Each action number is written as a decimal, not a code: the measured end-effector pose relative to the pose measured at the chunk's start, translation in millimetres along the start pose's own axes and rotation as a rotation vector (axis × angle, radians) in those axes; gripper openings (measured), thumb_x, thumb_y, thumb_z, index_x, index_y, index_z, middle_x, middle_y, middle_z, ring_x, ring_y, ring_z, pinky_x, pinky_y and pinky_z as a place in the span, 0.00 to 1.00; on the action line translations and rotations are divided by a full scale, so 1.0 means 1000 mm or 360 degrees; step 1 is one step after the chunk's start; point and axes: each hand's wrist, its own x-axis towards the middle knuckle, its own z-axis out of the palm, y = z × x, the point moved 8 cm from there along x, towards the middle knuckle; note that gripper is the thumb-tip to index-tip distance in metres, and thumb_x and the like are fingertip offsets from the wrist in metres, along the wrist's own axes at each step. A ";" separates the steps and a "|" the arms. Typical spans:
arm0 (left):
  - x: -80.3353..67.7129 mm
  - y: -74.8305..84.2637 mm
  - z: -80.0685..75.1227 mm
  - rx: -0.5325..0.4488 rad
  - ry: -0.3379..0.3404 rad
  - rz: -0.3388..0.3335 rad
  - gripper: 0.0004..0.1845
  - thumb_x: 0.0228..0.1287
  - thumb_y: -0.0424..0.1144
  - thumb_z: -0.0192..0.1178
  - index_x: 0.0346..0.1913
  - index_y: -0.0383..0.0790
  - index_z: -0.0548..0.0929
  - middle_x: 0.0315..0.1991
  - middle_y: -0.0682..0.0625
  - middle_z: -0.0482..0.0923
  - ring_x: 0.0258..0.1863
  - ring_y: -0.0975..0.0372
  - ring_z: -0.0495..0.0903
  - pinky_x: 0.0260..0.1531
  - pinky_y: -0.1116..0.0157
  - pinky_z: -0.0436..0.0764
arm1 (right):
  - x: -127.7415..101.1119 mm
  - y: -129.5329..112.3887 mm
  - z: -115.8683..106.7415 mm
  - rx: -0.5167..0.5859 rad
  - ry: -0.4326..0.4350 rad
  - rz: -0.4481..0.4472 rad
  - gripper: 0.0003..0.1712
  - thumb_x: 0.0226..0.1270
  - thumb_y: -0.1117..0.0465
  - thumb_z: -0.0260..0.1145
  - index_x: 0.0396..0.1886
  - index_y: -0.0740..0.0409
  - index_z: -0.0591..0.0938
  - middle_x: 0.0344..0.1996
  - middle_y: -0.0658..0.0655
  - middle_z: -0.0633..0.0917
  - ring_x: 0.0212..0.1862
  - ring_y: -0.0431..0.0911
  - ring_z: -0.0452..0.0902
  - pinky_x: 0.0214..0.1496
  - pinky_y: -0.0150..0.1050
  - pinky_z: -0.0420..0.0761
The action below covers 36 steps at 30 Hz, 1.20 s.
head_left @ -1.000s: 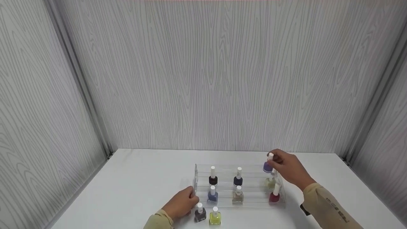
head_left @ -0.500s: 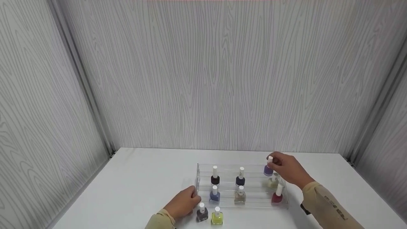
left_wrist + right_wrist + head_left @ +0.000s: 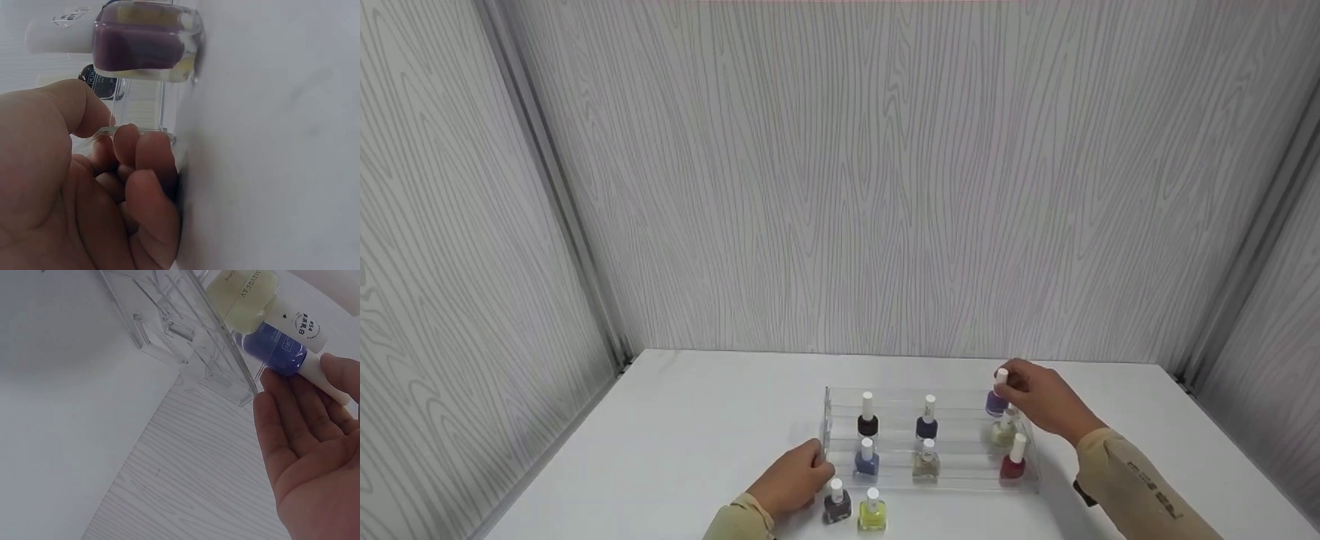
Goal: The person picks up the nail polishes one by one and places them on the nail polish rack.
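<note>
Right wrist view — the pale yellow bottle (image 3: 243, 297) reads "MARY KAY" along its side; the white cap (image 3: 313, 328) just beside it carries "#54" over small characters too fine to read.

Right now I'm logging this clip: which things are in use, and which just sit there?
In use:
right hand pinching the purple bottle
left hand steadying the clear rack

Just sitting:
grey bottle
yellow bottle
red bottle

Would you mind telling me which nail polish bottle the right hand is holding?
The purple bottle at the rack's back right corner; the right hand pinches its white cap.
</note>
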 end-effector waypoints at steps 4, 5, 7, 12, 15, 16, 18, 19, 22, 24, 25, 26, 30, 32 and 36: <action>0.001 0.002 0.001 -0.0011 0.0001 0.0021 0.07 0.68 0.42 0.54 0.34 0.45 0.69 0.26 0.51 0.72 0.21 0.62 0.71 0.22 0.64 0.70 | 0.000 0.001 0.001 -0.0007 -0.0018 0.0030 0.13 0.77 0.57 0.65 0.55 0.59 0.81 0.42 0.51 0.85 0.46 0.46 0.81 0.52 0.50 0.82; 0.001 0.002 0.001 -0.0015 0.0002 0.0029 0.08 0.68 0.42 0.54 0.33 0.45 0.69 0.26 0.51 0.72 0.21 0.62 0.71 0.22 0.64 0.70 | 0.000 0.001 0.001 -0.0013 -0.0023 0.0034 0.13 0.77 0.57 0.65 0.55 0.58 0.81 0.42 0.51 0.85 0.46 0.46 0.81 0.52 0.50 0.82; 0.001 0.003 0.002 -0.0023 0.0000 0.0035 0.08 0.68 0.42 0.54 0.33 0.45 0.69 0.26 0.51 0.72 0.20 0.62 0.71 0.22 0.64 0.70 | 0.000 0.002 0.002 -0.0019 -0.0032 0.0034 0.13 0.77 0.58 0.64 0.55 0.59 0.80 0.42 0.52 0.85 0.46 0.45 0.81 0.51 0.50 0.82; 0.001 0.003 0.001 -0.0033 0.0007 0.0032 0.08 0.67 0.42 0.54 0.33 0.45 0.69 0.26 0.51 0.72 0.20 0.62 0.71 0.22 0.64 0.69 | 0.001 0.003 0.002 0.0013 -0.0061 0.0038 0.13 0.77 0.58 0.64 0.55 0.59 0.80 0.43 0.53 0.85 0.48 0.47 0.82 0.52 0.51 0.83; 0.002 0.003 0.000 -0.0021 0.0006 0.0025 0.08 0.67 0.42 0.54 0.33 0.45 0.69 0.26 0.51 0.72 0.20 0.62 0.71 0.22 0.64 0.69 | 0.001 0.005 0.002 0.0042 -0.0076 0.0043 0.14 0.76 0.58 0.65 0.56 0.59 0.79 0.45 0.54 0.86 0.50 0.49 0.83 0.54 0.52 0.83; 0.002 0.003 0.000 -0.0013 0.0005 0.0024 0.07 0.67 0.42 0.54 0.33 0.45 0.69 0.26 0.51 0.72 0.20 0.62 0.71 0.22 0.64 0.69 | 0.001 0.005 0.002 0.0048 -0.0078 0.0043 0.15 0.76 0.58 0.65 0.56 0.59 0.79 0.46 0.54 0.86 0.51 0.50 0.83 0.55 0.53 0.83; 0.002 0.002 0.000 0.0005 0.0002 0.0020 0.07 0.67 0.42 0.54 0.34 0.45 0.70 0.25 0.51 0.73 0.20 0.62 0.71 0.22 0.64 0.69 | 0.001 0.006 0.001 0.0069 -0.0084 0.0043 0.18 0.76 0.55 0.65 0.59 0.59 0.78 0.48 0.55 0.85 0.54 0.52 0.83 0.57 0.54 0.82; 0.002 0.002 0.000 0.0013 0.0001 0.0017 0.07 0.67 0.42 0.54 0.34 0.45 0.70 0.25 0.51 0.73 0.20 0.62 0.71 0.21 0.64 0.69 | 0.000 0.006 0.000 0.0083 -0.0088 0.0036 0.21 0.76 0.54 0.66 0.61 0.60 0.77 0.49 0.56 0.85 0.56 0.54 0.83 0.59 0.56 0.81; 0.003 0.001 0.000 0.0028 -0.0007 0.0007 0.07 0.68 0.43 0.54 0.34 0.44 0.70 0.25 0.51 0.73 0.19 0.62 0.71 0.21 0.64 0.68 | -0.002 0.006 -0.005 0.0125 -0.0088 0.0026 0.28 0.75 0.52 0.67 0.66 0.61 0.73 0.55 0.59 0.83 0.62 0.60 0.79 0.62 0.59 0.78; 0.002 0.001 0.000 0.0026 -0.0016 0.0002 0.07 0.68 0.43 0.54 0.34 0.44 0.70 0.25 0.51 0.73 0.19 0.62 0.71 0.21 0.64 0.68 | -0.005 0.005 -0.010 0.0146 -0.0057 0.0016 0.31 0.74 0.53 0.68 0.69 0.62 0.70 0.58 0.62 0.81 0.65 0.62 0.76 0.65 0.60 0.76; 0.002 0.001 0.001 0.0024 -0.0023 -0.0003 0.07 0.68 0.43 0.54 0.35 0.44 0.70 0.25 0.51 0.73 0.19 0.62 0.71 0.21 0.64 0.68 | -0.007 0.003 -0.013 0.0160 -0.0029 0.0005 0.32 0.74 0.55 0.68 0.69 0.63 0.68 0.60 0.64 0.79 0.65 0.63 0.75 0.66 0.60 0.75; 0.002 0.000 0.001 0.0025 -0.0029 -0.0008 0.07 0.68 0.43 0.54 0.35 0.44 0.70 0.25 0.51 0.73 0.19 0.62 0.71 0.21 0.64 0.68 | -0.010 0.001 -0.017 0.0167 0.0009 -0.0008 0.32 0.74 0.57 0.68 0.70 0.64 0.67 0.61 0.65 0.78 0.66 0.63 0.74 0.67 0.60 0.74; 0.001 -0.001 0.001 0.0031 -0.0037 -0.0019 0.08 0.68 0.43 0.54 0.35 0.44 0.70 0.26 0.50 0.73 0.20 0.61 0.71 0.22 0.63 0.68 | -0.026 -0.016 -0.027 0.0163 0.0227 -0.0077 0.29 0.74 0.63 0.66 0.68 0.65 0.66 0.60 0.67 0.78 0.66 0.63 0.73 0.70 0.62 0.69; 0.001 -0.001 0.000 0.0036 -0.0034 -0.0023 0.08 0.68 0.44 0.54 0.35 0.44 0.70 0.26 0.50 0.73 0.20 0.61 0.71 0.22 0.63 0.68 | -0.037 -0.027 -0.028 0.0153 0.0355 -0.0119 0.27 0.73 0.65 0.66 0.66 0.64 0.67 0.59 0.65 0.79 0.65 0.62 0.73 0.69 0.61 0.69; 0.001 -0.002 0.000 0.0034 -0.0028 -0.0024 0.08 0.67 0.44 0.54 0.35 0.44 0.70 0.26 0.50 0.73 0.21 0.61 0.71 0.23 0.63 0.69 | -0.055 -0.051 -0.027 0.0107 0.0558 -0.0223 0.21 0.70 0.68 0.68 0.60 0.62 0.73 0.54 0.59 0.82 0.61 0.55 0.77 0.65 0.56 0.73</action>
